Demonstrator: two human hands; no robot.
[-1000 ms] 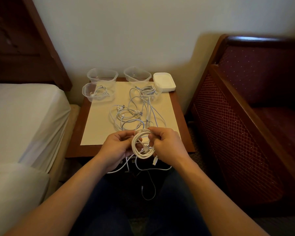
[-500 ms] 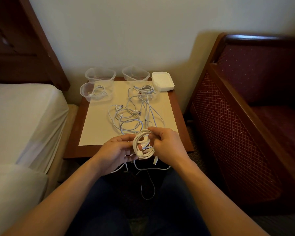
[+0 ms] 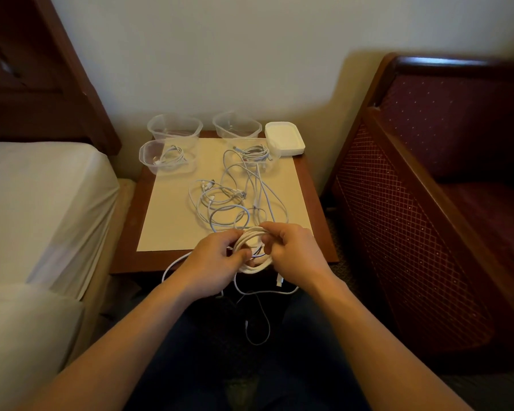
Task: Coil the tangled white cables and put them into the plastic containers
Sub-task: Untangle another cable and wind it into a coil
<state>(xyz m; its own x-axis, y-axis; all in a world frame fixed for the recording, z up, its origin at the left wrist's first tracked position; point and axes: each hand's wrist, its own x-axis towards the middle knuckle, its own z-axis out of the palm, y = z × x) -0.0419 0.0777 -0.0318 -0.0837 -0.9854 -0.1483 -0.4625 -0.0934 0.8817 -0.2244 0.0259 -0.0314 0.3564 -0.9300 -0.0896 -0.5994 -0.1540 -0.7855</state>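
Observation:
Both hands hold one white cable coil [image 3: 251,237] over the near edge of the small table [image 3: 125,253]. My left hand [image 3: 214,258] pinches its left side and my right hand [image 3: 294,253] grips its right side. Loose ends of this cable [image 3: 261,324] hang below, over my lap. A tangle of white cables [image 3: 232,200] lies on the cream mat behind the hands. Several clear plastic containers stand at the back: the front left container [image 3: 149,161] and the right container [image 3: 275,161] each hold a coiled cable, and two rear containers [image 3: 175,126] look empty.
A stack of white lids [image 3: 284,137] sits at the table's back right corner. A bed with white sheets [image 3: 36,203] is close on the left, a dark red armchair [image 3: 428,203] close on the right. The wall stands right behind the table.
Both hands have kept working the coil, and its loops now sit a little flatter and tighter between them. The view shifted slightly. The tangle on the mat has not moved.

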